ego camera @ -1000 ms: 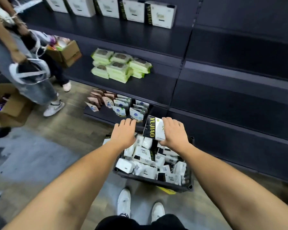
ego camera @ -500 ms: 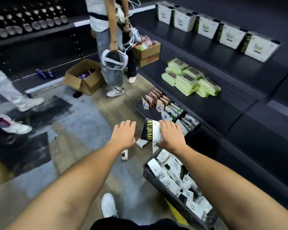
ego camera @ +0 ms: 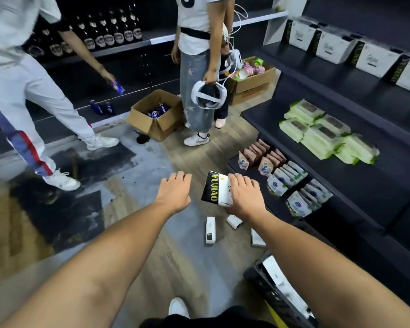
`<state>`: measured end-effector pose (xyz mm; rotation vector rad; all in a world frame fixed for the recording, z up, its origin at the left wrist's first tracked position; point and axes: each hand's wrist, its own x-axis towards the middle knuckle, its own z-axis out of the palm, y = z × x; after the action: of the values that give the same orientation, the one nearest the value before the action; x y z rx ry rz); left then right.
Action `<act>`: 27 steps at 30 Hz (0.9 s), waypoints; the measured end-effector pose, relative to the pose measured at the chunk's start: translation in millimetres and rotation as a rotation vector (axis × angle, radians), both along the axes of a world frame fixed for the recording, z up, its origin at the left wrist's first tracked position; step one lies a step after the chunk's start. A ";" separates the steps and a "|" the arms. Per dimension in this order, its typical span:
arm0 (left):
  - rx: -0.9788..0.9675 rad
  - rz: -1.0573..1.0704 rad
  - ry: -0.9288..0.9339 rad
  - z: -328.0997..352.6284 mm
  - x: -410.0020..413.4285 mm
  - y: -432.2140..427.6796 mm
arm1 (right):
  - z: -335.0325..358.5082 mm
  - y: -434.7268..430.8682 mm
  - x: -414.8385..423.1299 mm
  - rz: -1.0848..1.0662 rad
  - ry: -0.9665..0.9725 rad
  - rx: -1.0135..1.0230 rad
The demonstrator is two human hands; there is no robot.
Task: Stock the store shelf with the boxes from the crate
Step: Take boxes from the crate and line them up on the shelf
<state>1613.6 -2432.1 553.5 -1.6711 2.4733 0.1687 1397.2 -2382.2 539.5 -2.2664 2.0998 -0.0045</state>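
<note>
a shop aisle: dark store shelving (ego camera: 388,176) holds rows of packaged goods (ego camera: 322,133), with open cardboard stock cartons (ego camera: 152,119) on the floor beside it.

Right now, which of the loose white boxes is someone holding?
The black-sided YUJIAO box, gripped in the right hand; the three other boxes lie on the floor.

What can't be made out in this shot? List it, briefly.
Head view:
Crate: mostly hidden by the right forearm and the frame's bottom edge; its fill is unclear.
Held box: front print partly covered by the right hand.
Boxes on the floor: labels too small.
</note>
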 end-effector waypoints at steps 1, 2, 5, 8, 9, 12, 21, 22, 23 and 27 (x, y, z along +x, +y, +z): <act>0.000 0.000 -0.002 1.0 7.7 -9.8 | 0.2 -8.5 8.9 -0.002 -0.005 0.002; 0.001 -0.001 -0.002 1.7 13.7 -19.3 | -0.2 -16.7 16.4 -0.002 -0.009 0.006; -0.002 -0.020 0.001 3.9 19.1 -45.8 | 0.1 -37.8 27.0 -0.004 -0.016 0.007; -0.002 -0.053 0.005 4.2 8.3 -73.7 | 1.6 -59.1 19.1 -0.028 -0.015 0.004; 0.001 -0.067 0.009 4.6 1.2 -84.6 | 2.0 -67.6 12.6 -0.040 -0.009 0.003; -0.009 -0.113 0.015 7.5 -25.2 -118.7 | 1.2 -96.1 -12.8 -0.079 0.002 0.001; -0.038 -0.236 0.019 27.0 -122.7 -229.3 | 15.2 -186.8 -96.9 -0.209 0.003 -0.035; -0.050 -0.252 0.029 29.1 -132.6 -240.2 | 17.5 -193.7 -105.9 -0.219 0.008 -0.052; -0.059 -0.270 0.039 30.9 -140.8 -249.8 | 19.6 -199.0 -113.7 -0.235 0.008 -0.066; -0.050 -0.397 0.059 34.2 -179.5 -286.3 | 25.8 -216.7 -144.2 -0.338 0.055 -0.086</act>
<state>1434.2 -2718.4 587.7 -1.1699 2.8118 0.1096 1253.0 -2599.0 565.3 -1.9432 2.5303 -0.0469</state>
